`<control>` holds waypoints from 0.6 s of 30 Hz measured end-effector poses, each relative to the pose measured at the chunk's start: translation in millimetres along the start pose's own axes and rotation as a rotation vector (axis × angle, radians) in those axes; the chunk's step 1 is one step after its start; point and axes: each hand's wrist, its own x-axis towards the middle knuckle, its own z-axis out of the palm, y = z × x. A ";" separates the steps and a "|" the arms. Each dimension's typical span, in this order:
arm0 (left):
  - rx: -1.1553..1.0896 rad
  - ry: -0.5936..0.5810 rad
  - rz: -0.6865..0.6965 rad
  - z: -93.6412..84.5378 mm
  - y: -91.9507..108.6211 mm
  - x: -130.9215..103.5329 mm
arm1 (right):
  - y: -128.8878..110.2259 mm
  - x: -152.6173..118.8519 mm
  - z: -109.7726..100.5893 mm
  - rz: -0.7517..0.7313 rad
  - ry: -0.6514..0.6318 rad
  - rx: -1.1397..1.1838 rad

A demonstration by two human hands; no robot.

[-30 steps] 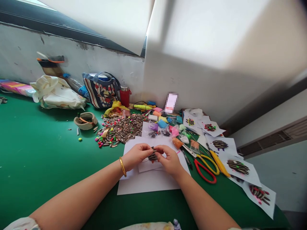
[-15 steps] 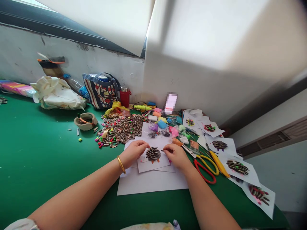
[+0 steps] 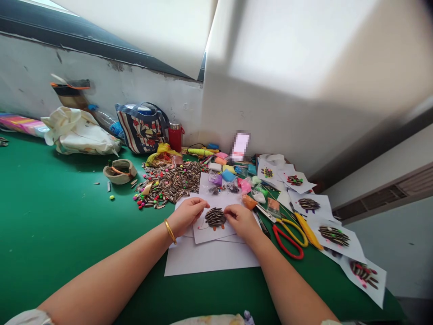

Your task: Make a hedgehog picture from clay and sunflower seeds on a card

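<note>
A white card (image 3: 199,235) lies on white sheets (image 3: 203,262), bearing an oval shape of overlapping striped seeds (image 3: 215,217) with small orange feet below. My left hand (image 3: 187,216), with a gold bangle at the wrist, is closed in a pinch over the card's upper left; whatever is between its fingertips is hidden. My right hand (image 3: 241,221) pinches at the right edge of the seed shape; the seed seen in it earlier is now covered by the fingers. A heap of loose seeds (image 3: 179,180) mixed with coloured balls lies behind my left hand.
Scissors (image 3: 291,234) and a yellow cutter (image 3: 307,230) lie right of my right hand. Coloured clay packets (image 3: 228,175) sit behind the card. Finished seed pictures (image 3: 334,235) line the right edge. At the left are a broken-rimmed bowl (image 3: 120,172) and bags (image 3: 144,128).
My right hand has moved left, bringing its fingertips and the dark seed from beside the seed shape to its right edge. My left hand has barely moved.
</note>
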 end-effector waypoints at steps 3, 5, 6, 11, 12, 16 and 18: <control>-0.010 0.000 -0.004 0.2 0.0 0.2 | -0.4 0.2 0.7 -0.036 -0.008 -0.055; -0.015 -0.001 -0.005 0.3 0.1 0.0 | -1.3 0.7 1.0 -0.055 -0.011 -0.088; -0.014 -0.002 -0.005 0.4 0.3 -0.2 | -1.8 0.9 1.1 -0.063 -0.011 -0.101; -0.039 -0.009 -0.007 0.9 1.7 -1.6 | -3.6 2.7 1.6 -0.080 -0.013 -0.159; -0.066 -0.013 -0.014 0.9 2.3 -2.0 | -3.3 3.0 2.0 -0.080 -0.017 -0.171; -0.303 -0.051 -0.118 -0.8 4.9 -3.2 | -0.8 3.8 3.9 -0.088 -0.022 -0.190; -0.499 -0.086 -0.216 -2.7 6.8 -3.5 | 0.3 3.4 3.9 -0.094 -0.017 -0.175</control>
